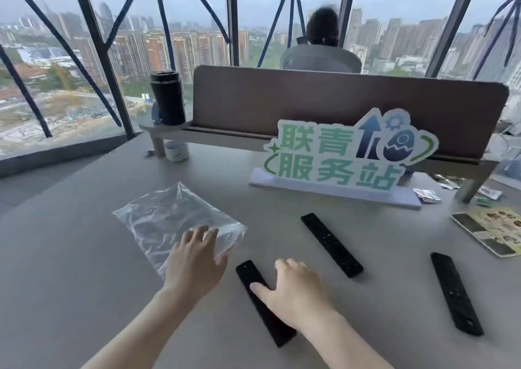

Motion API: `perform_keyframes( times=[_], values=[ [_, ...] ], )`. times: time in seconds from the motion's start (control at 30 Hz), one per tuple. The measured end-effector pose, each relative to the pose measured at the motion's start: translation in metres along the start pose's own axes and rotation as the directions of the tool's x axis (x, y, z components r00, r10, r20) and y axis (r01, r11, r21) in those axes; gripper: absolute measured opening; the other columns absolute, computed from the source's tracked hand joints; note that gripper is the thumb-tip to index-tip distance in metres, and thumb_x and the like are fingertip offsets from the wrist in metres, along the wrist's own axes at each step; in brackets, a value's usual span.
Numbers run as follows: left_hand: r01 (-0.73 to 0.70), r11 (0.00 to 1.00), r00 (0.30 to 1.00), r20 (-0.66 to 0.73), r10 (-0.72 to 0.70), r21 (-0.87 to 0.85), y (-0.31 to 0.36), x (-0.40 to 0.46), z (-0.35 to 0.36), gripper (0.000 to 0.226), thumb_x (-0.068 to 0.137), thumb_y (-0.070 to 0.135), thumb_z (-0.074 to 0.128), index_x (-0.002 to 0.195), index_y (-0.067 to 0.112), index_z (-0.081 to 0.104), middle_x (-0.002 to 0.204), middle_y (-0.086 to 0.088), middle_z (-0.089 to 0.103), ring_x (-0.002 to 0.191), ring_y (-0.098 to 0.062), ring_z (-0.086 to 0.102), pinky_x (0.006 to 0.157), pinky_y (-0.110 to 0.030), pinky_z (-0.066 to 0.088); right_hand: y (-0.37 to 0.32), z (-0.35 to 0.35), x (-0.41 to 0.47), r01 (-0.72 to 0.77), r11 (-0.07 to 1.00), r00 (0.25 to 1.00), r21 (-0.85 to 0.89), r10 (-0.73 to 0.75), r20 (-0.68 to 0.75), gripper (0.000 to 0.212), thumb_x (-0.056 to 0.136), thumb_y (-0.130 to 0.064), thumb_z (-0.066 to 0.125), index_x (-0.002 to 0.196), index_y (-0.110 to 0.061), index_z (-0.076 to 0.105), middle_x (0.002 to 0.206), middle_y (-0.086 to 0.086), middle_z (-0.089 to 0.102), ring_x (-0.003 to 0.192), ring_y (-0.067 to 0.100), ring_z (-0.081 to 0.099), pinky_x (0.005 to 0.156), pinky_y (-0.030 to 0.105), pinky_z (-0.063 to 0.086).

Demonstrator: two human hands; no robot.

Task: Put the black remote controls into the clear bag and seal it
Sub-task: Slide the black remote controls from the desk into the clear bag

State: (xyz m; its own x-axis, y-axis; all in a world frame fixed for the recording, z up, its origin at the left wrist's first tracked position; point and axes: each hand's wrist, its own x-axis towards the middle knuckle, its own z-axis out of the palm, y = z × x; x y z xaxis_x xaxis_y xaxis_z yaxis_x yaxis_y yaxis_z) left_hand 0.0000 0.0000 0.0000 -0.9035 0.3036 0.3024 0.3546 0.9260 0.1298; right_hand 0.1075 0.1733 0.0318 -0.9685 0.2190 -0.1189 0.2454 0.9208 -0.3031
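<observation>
Three black remote controls lie on the grey table point(84, 284). The nearest remote point(251, 277) is partly under my right hand point(296, 292), whose fingers are spread over it and whose thumb rests on it; whether it is gripped cannot be told. A second remote point(331, 244) lies in the middle and a third remote point(456, 294) at the right. The clear bag point(169, 216) lies flat to the left. My left hand point(194, 258), fingers apart, rests on the bag's near right corner.
A green and white sign point(346, 154) stands behind the remotes. A brown divider panel point(338, 98) sits on a low shelf, with a black tumbler point(167, 98) at its left end and a small white jar point(176, 151) below. Printed leaflets point(493, 230) lie at the right. A person sits beyond the divider.
</observation>
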Motion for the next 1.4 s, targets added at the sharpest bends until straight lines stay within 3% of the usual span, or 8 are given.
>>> perform_keyframes(
  times=[0.23, 0.43, 0.57, 0.73, 0.87, 1.07, 1.2, 1.4],
  values=[
    [-0.018, 1.000, 0.999, 0.035, 0.018, 0.003, -0.011, -0.026, -0.002, 0.014, 0.080, 0.007, 0.048, 0.077, 0.010, 0.062, 0.082, -0.008, 0.054, 0.072, -0.036, 0.064, 0.052, -0.036, 0.042, -0.009, 0.013, -0.039, -0.071, 0.997, 0.994, 0.013, 0.069, 0.085, 0.037, 0.085, -0.056, 0.052, 0.086, -0.020, 0.046, 0.098, 0.003, 0.067, 0.092, 0.029, 0.062, 0.067, 0.035, 0.038],
    [-0.120, 0.968, 0.986, -0.144, 0.089, -0.221, 0.016, -0.039, -0.027, 0.014, 0.083, 0.007, 0.056, 0.083, 0.013, 0.069, 0.077, -0.010, 0.060, 0.060, -0.039, 0.063, 0.047, -0.034, 0.043, 0.013, -0.008, -0.074, -0.244, 0.658, 0.966, 0.712, 0.104, 0.235, 0.028, 0.093, -0.036, 0.061, 0.079, -0.013, 0.053, 0.058, 0.002, 0.056, 0.030, 0.013, 0.048, 0.031, 0.020, 0.034],
    [-0.112, 0.895, 0.988, -0.143, 0.055, -0.431, 0.043, -0.038, -0.039, 0.021, 0.089, 0.015, 0.050, 0.095, 0.016, 0.071, 0.091, -0.007, 0.062, 0.076, -0.034, 0.063, 0.064, -0.041, 0.052, 0.003, -0.014, -0.047, -0.278, 0.656, 0.951, 0.702, 0.087, 0.296, 0.026, 0.088, -0.038, 0.064, 0.073, -0.018, 0.057, 0.056, 0.002, 0.056, 0.034, 0.014, 0.044, 0.039, 0.020, 0.028],
    [-0.083, 0.817, 0.992, -0.129, 0.011, -0.570, 0.056, -0.025, -0.049, 0.019, 0.088, 0.017, 0.055, 0.091, 0.021, 0.073, 0.084, -0.003, 0.060, 0.074, -0.027, 0.060, 0.062, -0.033, 0.047, -0.008, -0.011, -0.025, -0.244, 0.358, 0.970, 0.901, 0.100, 0.223, 0.013, 0.094, -0.015, 0.059, 0.100, -0.008, 0.067, 0.084, 0.008, 0.069, 0.048, 0.018, 0.057, 0.041, 0.024, 0.046],
    [-0.083, 0.821, 0.992, -0.122, 0.017, -0.565, 0.053, -0.024, -0.037, 0.018, 0.088, 0.018, 0.056, 0.079, 0.020, 0.071, 0.073, 0.009, 0.048, 0.072, -0.025, 0.057, 0.056, -0.026, 0.036, 0.046, -0.016, -0.030, -0.157, 0.578, 0.905, 0.801, 0.409, -0.118, 0.024, 0.089, -0.011, 0.049, 0.083, -0.017, 0.072, 0.069, 0.000, 0.073, 0.044, 0.018, 0.056, 0.044, 0.024, 0.043],
    [-0.077, 0.825, 0.995, -0.092, 0.031, -0.560, 0.058, -0.030, -0.023, 0.017, 0.088, 0.027, 0.055, 0.090, 0.028, 0.072, 0.084, 0.002, 0.062, 0.075, -0.021, 0.058, 0.068, -0.033, 0.049, 0.120, -0.011, 0.008, -0.418, 0.865, 0.832, 0.279, 0.487, -0.265, 0.046, 0.096, -0.039, 0.044, 0.131, -0.009, 0.053, 0.130, 0.013, 0.058, 0.116, 0.032, 0.058, 0.091, 0.039, 0.047],
    [-0.065, 0.825, 0.997, -0.073, 0.029, -0.561, 0.058, -0.031, -0.018, 0.018, 0.087, 0.027, 0.056, 0.076, 0.021, 0.069, 0.077, 0.001, 0.063, 0.070, -0.022, 0.057, 0.066, -0.035, 0.047, 0.119, -0.003, 0.025, -0.365, 0.915, 0.862, 0.171, 0.401, -0.310, 0.028, 0.093, -0.038, 0.053, 0.102, -0.014, 0.063, 0.105, 0.008, 0.067, 0.097, 0.031, 0.064, 0.074, 0.034, 0.047],
    [-0.015, 0.792, 0.999, -0.040, -0.013, -0.611, 0.072, -0.029, -0.016, 0.019, 0.088, 0.026, 0.056, 0.078, 0.017, 0.070, 0.069, 0.003, 0.064, 0.067, -0.021, 0.056, 0.054, -0.023, 0.040, 0.132, -0.016, 0.002, -0.300, 0.657, 0.902, 0.691, 0.432, -0.018, 0.029, 0.092, -0.026, 0.051, 0.067, -0.011, 0.050, 0.055, 0.006, 0.055, 0.039, 0.021, 0.042, 0.041, 0.023, 0.027]
  ],
)
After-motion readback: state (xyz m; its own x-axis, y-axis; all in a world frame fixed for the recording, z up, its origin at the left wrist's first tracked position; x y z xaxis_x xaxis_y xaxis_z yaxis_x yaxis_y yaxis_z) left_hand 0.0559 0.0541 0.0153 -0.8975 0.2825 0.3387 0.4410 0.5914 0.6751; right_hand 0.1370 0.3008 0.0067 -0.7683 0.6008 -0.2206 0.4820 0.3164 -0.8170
